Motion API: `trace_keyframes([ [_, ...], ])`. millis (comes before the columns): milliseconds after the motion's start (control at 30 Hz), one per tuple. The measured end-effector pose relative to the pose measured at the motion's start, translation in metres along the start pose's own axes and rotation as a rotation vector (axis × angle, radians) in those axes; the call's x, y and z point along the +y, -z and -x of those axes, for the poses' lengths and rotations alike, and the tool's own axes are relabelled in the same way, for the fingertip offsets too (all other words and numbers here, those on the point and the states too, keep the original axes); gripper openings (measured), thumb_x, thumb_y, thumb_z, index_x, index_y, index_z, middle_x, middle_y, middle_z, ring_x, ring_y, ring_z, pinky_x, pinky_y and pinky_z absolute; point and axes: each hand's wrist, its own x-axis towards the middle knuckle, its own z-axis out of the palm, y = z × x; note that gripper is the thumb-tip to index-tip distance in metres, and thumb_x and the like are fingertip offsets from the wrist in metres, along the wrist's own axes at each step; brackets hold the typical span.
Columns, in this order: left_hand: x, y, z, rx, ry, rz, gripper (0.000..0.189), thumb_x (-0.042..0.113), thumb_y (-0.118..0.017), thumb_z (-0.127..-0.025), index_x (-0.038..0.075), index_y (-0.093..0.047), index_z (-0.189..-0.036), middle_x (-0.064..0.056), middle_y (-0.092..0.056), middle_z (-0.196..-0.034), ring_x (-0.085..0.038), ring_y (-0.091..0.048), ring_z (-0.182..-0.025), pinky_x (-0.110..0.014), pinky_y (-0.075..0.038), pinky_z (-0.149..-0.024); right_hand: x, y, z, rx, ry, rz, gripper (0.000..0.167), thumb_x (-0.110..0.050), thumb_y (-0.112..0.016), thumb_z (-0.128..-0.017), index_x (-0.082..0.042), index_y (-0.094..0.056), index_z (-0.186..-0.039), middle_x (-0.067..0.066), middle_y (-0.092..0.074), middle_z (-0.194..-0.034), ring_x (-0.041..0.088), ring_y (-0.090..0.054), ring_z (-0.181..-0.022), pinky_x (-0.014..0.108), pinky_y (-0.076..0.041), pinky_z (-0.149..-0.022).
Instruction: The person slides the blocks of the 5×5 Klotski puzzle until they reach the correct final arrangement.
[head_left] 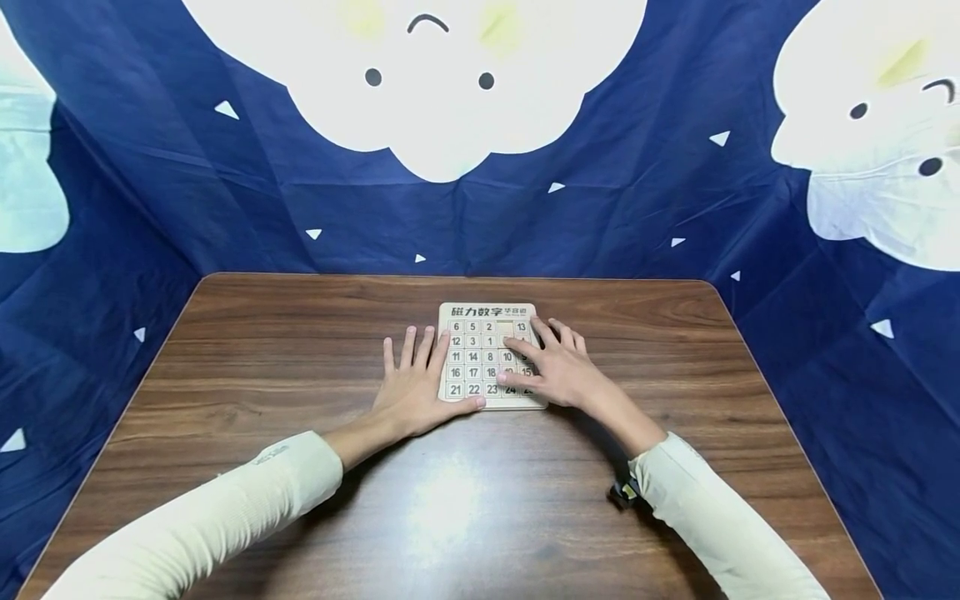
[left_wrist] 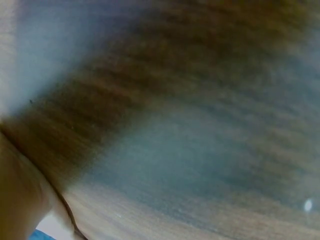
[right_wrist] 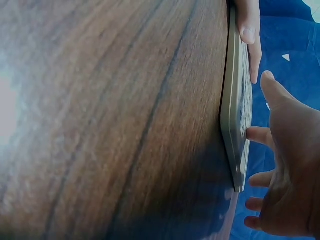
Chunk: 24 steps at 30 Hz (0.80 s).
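Note:
A pale number sliding puzzle (head_left: pixel 490 357) lies flat on the table, with Chinese lettering across its top. The top row reads 6, 5, 2, an uncovered slot (head_left: pixel 506 327), then 13. My left hand (head_left: pixel 415 390) rests with spread fingers at the board's left side, its thumb on the lower edge. Over the right columns is my right hand (head_left: pixel 564 368); its index fingertip touches the tile just below the slot, hiding that number. In the right wrist view the board (right_wrist: pixel 233 100) appears edge-on, the right hand (right_wrist: pixel 292 175) beside its face with fingers extended.
The brown wood-grain table (head_left: pixel 285 333) has a glare patch in front of the board. Dark blue cloth (head_left: pixel 247 208) with white clouds and triangles hangs behind and at the sides. A small black device (head_left: pixel 622 493) sits at the right sleeve (head_left: pixel 697 492).

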Motion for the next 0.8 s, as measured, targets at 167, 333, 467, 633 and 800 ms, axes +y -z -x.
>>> trace_keyframes([
  [167, -0.002, -0.001, 0.0, 0.01, 0.001, -0.003, 0.139, 0.106, -0.05, -0.084, 0.018, -0.01, -0.184, -0.021, -0.011, -0.19, -0.047, 0.004, -0.178, -0.076, 0.014, -0.138, -0.002, 0.0, 0.0, 0.026, 0.023, -0.016, 0.076, -0.073, -0.065, -0.105, -0.032, -0.057, -0.167, 0.023, -0.026, -0.187, 0.055, -0.024, -0.17, 0.079, -0.025, -0.133],
  [333, -0.003, -0.003, -0.001, 0.002, 0.0, -0.007, 0.138, 0.105, -0.052, -0.084, 0.02, -0.007, -0.184, -0.019, -0.009, -0.191, -0.046, 0.006, -0.178, -0.074, 0.015, -0.138, 0.001, 0.0, -0.007, 0.061, 0.014, -0.07, 0.073, -0.071, -0.064, -0.106, -0.03, -0.058, -0.166, 0.023, -0.022, -0.188, 0.054, -0.026, -0.169, 0.077, -0.024, -0.133],
  [467, -0.003, -0.005, -0.001, -0.011, 0.007, -0.01, 0.138, 0.105, -0.052, -0.085, 0.02, -0.006, -0.184, -0.018, -0.008, -0.191, -0.045, 0.008, -0.178, -0.074, 0.016, -0.138, 0.002, -0.003, -0.016, 0.064, 0.007, -0.085, 0.075, -0.071, -0.062, -0.107, -0.033, -0.053, -0.17, 0.024, -0.019, -0.188, 0.053, -0.027, -0.167, 0.076, -0.023, -0.134],
  [633, -0.004, -0.005, -0.001, -0.019, 0.013, -0.019, 0.138, 0.105, -0.051, -0.085, 0.02, -0.006, -0.184, -0.018, -0.007, -0.191, -0.044, 0.008, -0.178, -0.073, 0.017, -0.138, -0.002, -0.005, -0.029, 0.042, 0.005, -0.084, 0.076, -0.075, -0.058, -0.107, -0.037, -0.049, -0.172, 0.024, -0.012, -0.19, 0.052, -0.024, -0.169, 0.074, -0.023, -0.133],
  [800, -0.003, -0.005, -0.003, -0.015, 0.005, -0.019, 0.138, 0.105, -0.05, -0.085, 0.019, -0.007, -0.184, -0.018, -0.006, -0.191, -0.044, 0.008, -0.178, -0.073, 0.018, -0.138, -0.005, -0.005, -0.037, 0.05, 0.001, -0.08, 0.075, -0.076, -0.058, -0.106, -0.038, -0.052, -0.17, 0.023, -0.012, -0.19, 0.051, -0.023, -0.17, 0.073, -0.026, -0.131],
])
